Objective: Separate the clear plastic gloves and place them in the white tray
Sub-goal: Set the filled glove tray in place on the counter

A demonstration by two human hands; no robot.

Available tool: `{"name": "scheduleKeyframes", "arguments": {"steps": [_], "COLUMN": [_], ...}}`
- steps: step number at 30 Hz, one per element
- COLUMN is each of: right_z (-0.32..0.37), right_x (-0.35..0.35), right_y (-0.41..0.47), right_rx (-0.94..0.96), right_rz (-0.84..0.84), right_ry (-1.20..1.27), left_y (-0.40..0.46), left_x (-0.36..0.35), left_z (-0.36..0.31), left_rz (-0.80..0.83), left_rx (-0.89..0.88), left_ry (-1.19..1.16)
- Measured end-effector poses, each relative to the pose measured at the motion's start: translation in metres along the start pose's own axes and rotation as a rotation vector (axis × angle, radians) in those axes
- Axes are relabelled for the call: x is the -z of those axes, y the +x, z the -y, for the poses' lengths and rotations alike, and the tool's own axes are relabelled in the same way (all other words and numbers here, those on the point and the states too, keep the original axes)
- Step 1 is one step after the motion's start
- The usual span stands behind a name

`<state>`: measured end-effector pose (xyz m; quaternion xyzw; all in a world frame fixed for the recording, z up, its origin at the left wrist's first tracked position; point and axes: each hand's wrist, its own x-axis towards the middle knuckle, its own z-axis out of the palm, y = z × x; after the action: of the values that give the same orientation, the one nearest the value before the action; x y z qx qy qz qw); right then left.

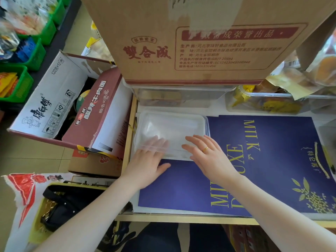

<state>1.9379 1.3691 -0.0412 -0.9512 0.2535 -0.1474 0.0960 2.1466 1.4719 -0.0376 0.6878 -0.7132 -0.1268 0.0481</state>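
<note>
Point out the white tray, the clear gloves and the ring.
white tray [201, 118]: head view, far right rim.
clear gloves [160, 130]: head view, film lying in the tray.
ring [205, 149]: head view, gold band on a right-hand finger.

The picture is bright with soft daylight. The light looks strongest at the top right, where the colours look washed out and pale. The white tray [201, 122] shines and looks milky, so its edges are hard to see. The blue bag [272, 160] has a soft pale shine on it. Shadows are faint, with a small soft one under the left hand [147, 164]. The cardboard box [190, 39] at the top is a bit blurry. Straight lines bend at the sides, and the green bins [25, 51] in the left corner look smeared.
</note>
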Motion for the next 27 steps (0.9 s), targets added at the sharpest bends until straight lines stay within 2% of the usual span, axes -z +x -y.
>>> {"name": "scheduleKeyframes", "arguments": {"steps": [3,6,7,10,11,13,20,23,25,27], "right_z": [0.0,-0.001,0.0,0.001,0.001,0.001,0.003,0.011,0.015,0.016], "right_x": [-0.008,-0.011,-0.012,-0.013,-0.013,-0.013,-0.019,-0.012,-0.003,0.007], "right_y": [-0.005,-0.006,-0.006,-0.006,-0.006,-0.007,-0.003,0.007,0.016,0.024], "right_rx": [0.043,0.039,0.037,0.044,0.048,0.054,0.058,0.001,-0.059,-0.113], "right_rz": [0.008,0.037,0.044,0.071,0.078,0.089,0.049,-0.077,-0.144,-0.185], "right_ry": [-0.052,-0.07,-0.07,-0.084,-0.09,-0.092,-0.133,-0.042,0.044,0.137], "left_y": [-0.027,-0.046,-0.049,-0.039,-0.032,-0.018,-0.01,-0.02,-0.024,-0.023], "left_x": [-0.008,-0.004,-0.004,0.007,0.01,0.014,0.016,0.015,0.015,0.012], "left_z": [0.017,0.02,0.02,0.01,0.009,0.009,0.014,0.01,0.008,0.009], "left_rz": [-0.042,-0.225,-0.292,-0.421,-0.433,-0.407,-0.418,-0.561,-0.658,-0.641], "left_rx": [-0.018,0.111,0.205,0.658,0.759,0.819,0.77,0.687,0.521,0.247], "left_ry": [0.044,-0.198,-0.355,-0.935,-1.051,-1.077,-0.924,-0.836,-0.737,-0.536]}}
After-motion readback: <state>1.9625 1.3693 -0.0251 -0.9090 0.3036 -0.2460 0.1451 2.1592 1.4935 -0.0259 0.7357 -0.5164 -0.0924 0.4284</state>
